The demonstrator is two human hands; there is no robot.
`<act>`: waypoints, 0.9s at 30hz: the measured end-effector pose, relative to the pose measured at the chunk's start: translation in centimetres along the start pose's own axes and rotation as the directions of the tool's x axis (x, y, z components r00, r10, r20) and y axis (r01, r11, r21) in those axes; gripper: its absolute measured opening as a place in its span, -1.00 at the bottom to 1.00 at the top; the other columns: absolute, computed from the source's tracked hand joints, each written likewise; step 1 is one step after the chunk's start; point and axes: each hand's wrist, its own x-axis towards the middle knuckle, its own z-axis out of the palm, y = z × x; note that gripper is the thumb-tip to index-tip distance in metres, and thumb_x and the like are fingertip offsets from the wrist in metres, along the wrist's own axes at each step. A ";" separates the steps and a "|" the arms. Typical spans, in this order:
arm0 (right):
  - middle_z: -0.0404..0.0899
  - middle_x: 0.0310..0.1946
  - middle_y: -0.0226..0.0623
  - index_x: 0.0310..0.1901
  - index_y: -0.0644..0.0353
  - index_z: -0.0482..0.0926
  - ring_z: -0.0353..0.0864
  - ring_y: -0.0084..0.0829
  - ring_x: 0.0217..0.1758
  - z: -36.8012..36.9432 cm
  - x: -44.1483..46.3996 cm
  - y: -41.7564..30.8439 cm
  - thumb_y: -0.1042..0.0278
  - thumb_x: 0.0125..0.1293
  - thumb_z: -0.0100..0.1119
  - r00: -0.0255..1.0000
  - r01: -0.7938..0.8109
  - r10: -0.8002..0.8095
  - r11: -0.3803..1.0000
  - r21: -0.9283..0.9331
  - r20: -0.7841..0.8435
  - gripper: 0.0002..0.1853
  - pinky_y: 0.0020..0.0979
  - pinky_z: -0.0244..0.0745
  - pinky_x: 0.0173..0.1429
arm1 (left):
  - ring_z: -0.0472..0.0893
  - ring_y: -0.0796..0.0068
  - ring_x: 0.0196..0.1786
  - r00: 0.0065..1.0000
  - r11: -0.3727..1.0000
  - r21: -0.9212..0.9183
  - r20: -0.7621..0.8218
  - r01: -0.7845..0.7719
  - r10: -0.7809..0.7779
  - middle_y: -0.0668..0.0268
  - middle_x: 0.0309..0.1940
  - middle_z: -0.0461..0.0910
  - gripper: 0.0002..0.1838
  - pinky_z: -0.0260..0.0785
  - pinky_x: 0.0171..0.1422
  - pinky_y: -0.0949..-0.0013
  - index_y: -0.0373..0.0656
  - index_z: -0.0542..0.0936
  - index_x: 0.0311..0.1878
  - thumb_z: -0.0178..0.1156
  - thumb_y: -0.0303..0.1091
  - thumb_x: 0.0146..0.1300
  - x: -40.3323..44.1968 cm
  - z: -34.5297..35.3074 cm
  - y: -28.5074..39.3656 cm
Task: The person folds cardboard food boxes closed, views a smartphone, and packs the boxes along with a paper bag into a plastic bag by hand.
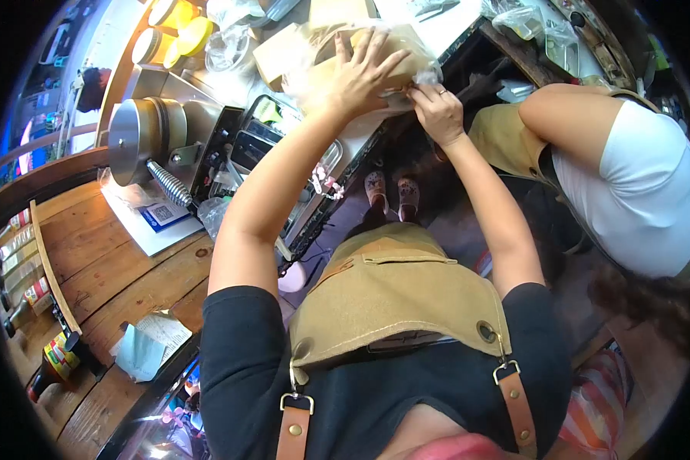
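My left hand (pixel 363 75) lies with fingers spread over a clear plastic bag (pixel 305 83) at the top of the head view. Brown cardboard or paper packaging (pixel 400 75) shows through the plastic under and beside that hand. Just to the right, my right hand (pixel 439 113) pinches the gathered edge of the same bag between thumb and fingers; a ring is on one finger. The bag rests on the counter near its front edge. What lies inside the packaging is hidden.
A metal machine with a round drum (pixel 134 142) and a spring stands left. Yellow-lidded jars (pixel 155 46) are behind it. Sauce bottles (pixel 57 356) line the wooden counter (pixel 92 264) at far left. A co-worker in a white shirt (pixel 640 188) is close on my right.
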 end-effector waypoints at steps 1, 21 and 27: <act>0.57 -0.33 -0.47 -0.31 0.05 0.59 0.56 -0.44 -0.33 -0.5 0.0 0.0 0.44 -0.04 0.19 1.000 -0.024 0.024 1.000 0.009 -0.016 -0.81 -0.44 0.47 -0.28 | 0.03 -0.04 0.43 0.999 0.998 -0.068 -0.036 0.000 -0.003 0.15 0.37 0.07 0.03 -0.17 0.34 -0.43 0.20 0.20 0.33 0.48 0.01 -0.31 -0.8 0.1 0.2; 0.50 -0.06 -0.16 -0.02 0.08 0.54 0.46 -0.14 0.05 -3.8 5.0 -3.4 0.22 0.12 0.17 0.984 -0.175 0.174 0.984 0.017 0.022 -0.64 -0.28 0.43 0.09 | 0.54 0.28 -0.13 0.974 0.899 -0.389 -0.019 0.201 -0.226 0.26 -0.34 0.57 -0.84 0.33 -0.02 0.19 -0.12 0.58 -0.34 0.15 -0.25 0.17 -5.9 -1.0 2.7; 0.11 0.33 -0.10 0.23 -0.33 0.35 -0.01 0.22 0.40 -0.1 6.3 -4.9 -0.12 0.03 0.25 0.825 -0.437 0.445 0.893 -0.105 0.350 -0.34 0.23 0.07 0.29 | 0.33 0.04 0.17 0.769 0.733 -0.363 -0.064 0.576 -0.636 0.15 -0.06 0.51 -0.77 0.13 0.20 -0.03 0.01 0.70 -0.28 0.18 -0.18 0.01 -3.6 -0.6 0.7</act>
